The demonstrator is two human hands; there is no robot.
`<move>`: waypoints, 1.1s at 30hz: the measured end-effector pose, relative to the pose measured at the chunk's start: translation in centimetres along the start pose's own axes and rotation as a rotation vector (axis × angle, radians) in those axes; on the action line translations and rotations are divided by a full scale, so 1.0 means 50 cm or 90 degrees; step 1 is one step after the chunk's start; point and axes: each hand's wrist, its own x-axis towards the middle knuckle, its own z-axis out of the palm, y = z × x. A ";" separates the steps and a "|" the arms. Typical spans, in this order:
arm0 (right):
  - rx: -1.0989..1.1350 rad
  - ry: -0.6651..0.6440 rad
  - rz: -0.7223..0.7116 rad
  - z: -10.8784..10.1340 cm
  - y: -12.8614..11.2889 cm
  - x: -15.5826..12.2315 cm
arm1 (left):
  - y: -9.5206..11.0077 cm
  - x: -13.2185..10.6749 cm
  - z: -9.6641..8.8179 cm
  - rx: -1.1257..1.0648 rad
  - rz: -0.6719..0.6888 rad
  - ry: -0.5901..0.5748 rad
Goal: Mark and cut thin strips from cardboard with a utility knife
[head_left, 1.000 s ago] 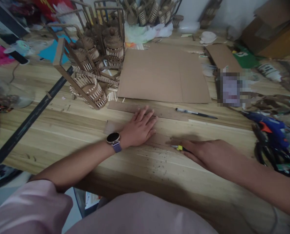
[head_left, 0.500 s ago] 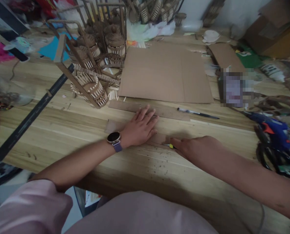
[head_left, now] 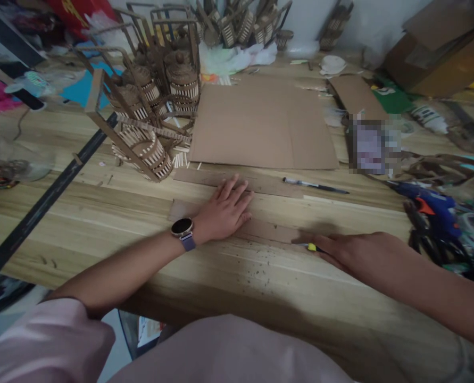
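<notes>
My left hand (head_left: 223, 213), with a watch on its wrist, lies flat with fingers spread on a narrow cardboard strip (head_left: 266, 230). In my right hand (head_left: 348, 250) is a yellow utility knife (head_left: 312, 247), its blade tip at the lower edge of that strip toward its right end. Most of the knife's handle is hidden by my fingers. Just beyond my left fingertips a second cardboard strip (head_left: 274, 185) lies on the wooden table. A black pen (head_left: 316, 185) rests near that strip's right end.
A large cardboard sheet (head_left: 260, 125) lies farther back. Several stick-and-cardboard lanterns (head_left: 143, 151) stand at the left. A blue glue gun (head_left: 432, 205) sits at the right, near tangled cables. Small dark crumbs (head_left: 260, 271) dot the table before me.
My right hand has moved to the right with the utility knife, along the strip's lower edge. My left hand stays pressed on the strip. The whole view has shifted slightly.
</notes>
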 end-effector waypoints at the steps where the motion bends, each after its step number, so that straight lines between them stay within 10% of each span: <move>1: -0.005 -0.025 0.007 -0.004 0.004 -0.004 | 0.002 0.000 -0.001 0.001 -0.003 0.001; 11: -0.050 -0.068 0.046 -0.048 -0.060 0.010 | 0.062 0.007 0.016 -0.058 -0.065 0.049; 20: -0.038 -0.057 -0.084 -0.097 -0.180 0.116 | -0.017 -0.063 -0.026 -0.034 -0.120 0.111; 33: -0.062 -0.073 -0.103 -0.105 -0.209 0.155 | -0.020 -0.080 -0.005 0.017 -0.123 0.061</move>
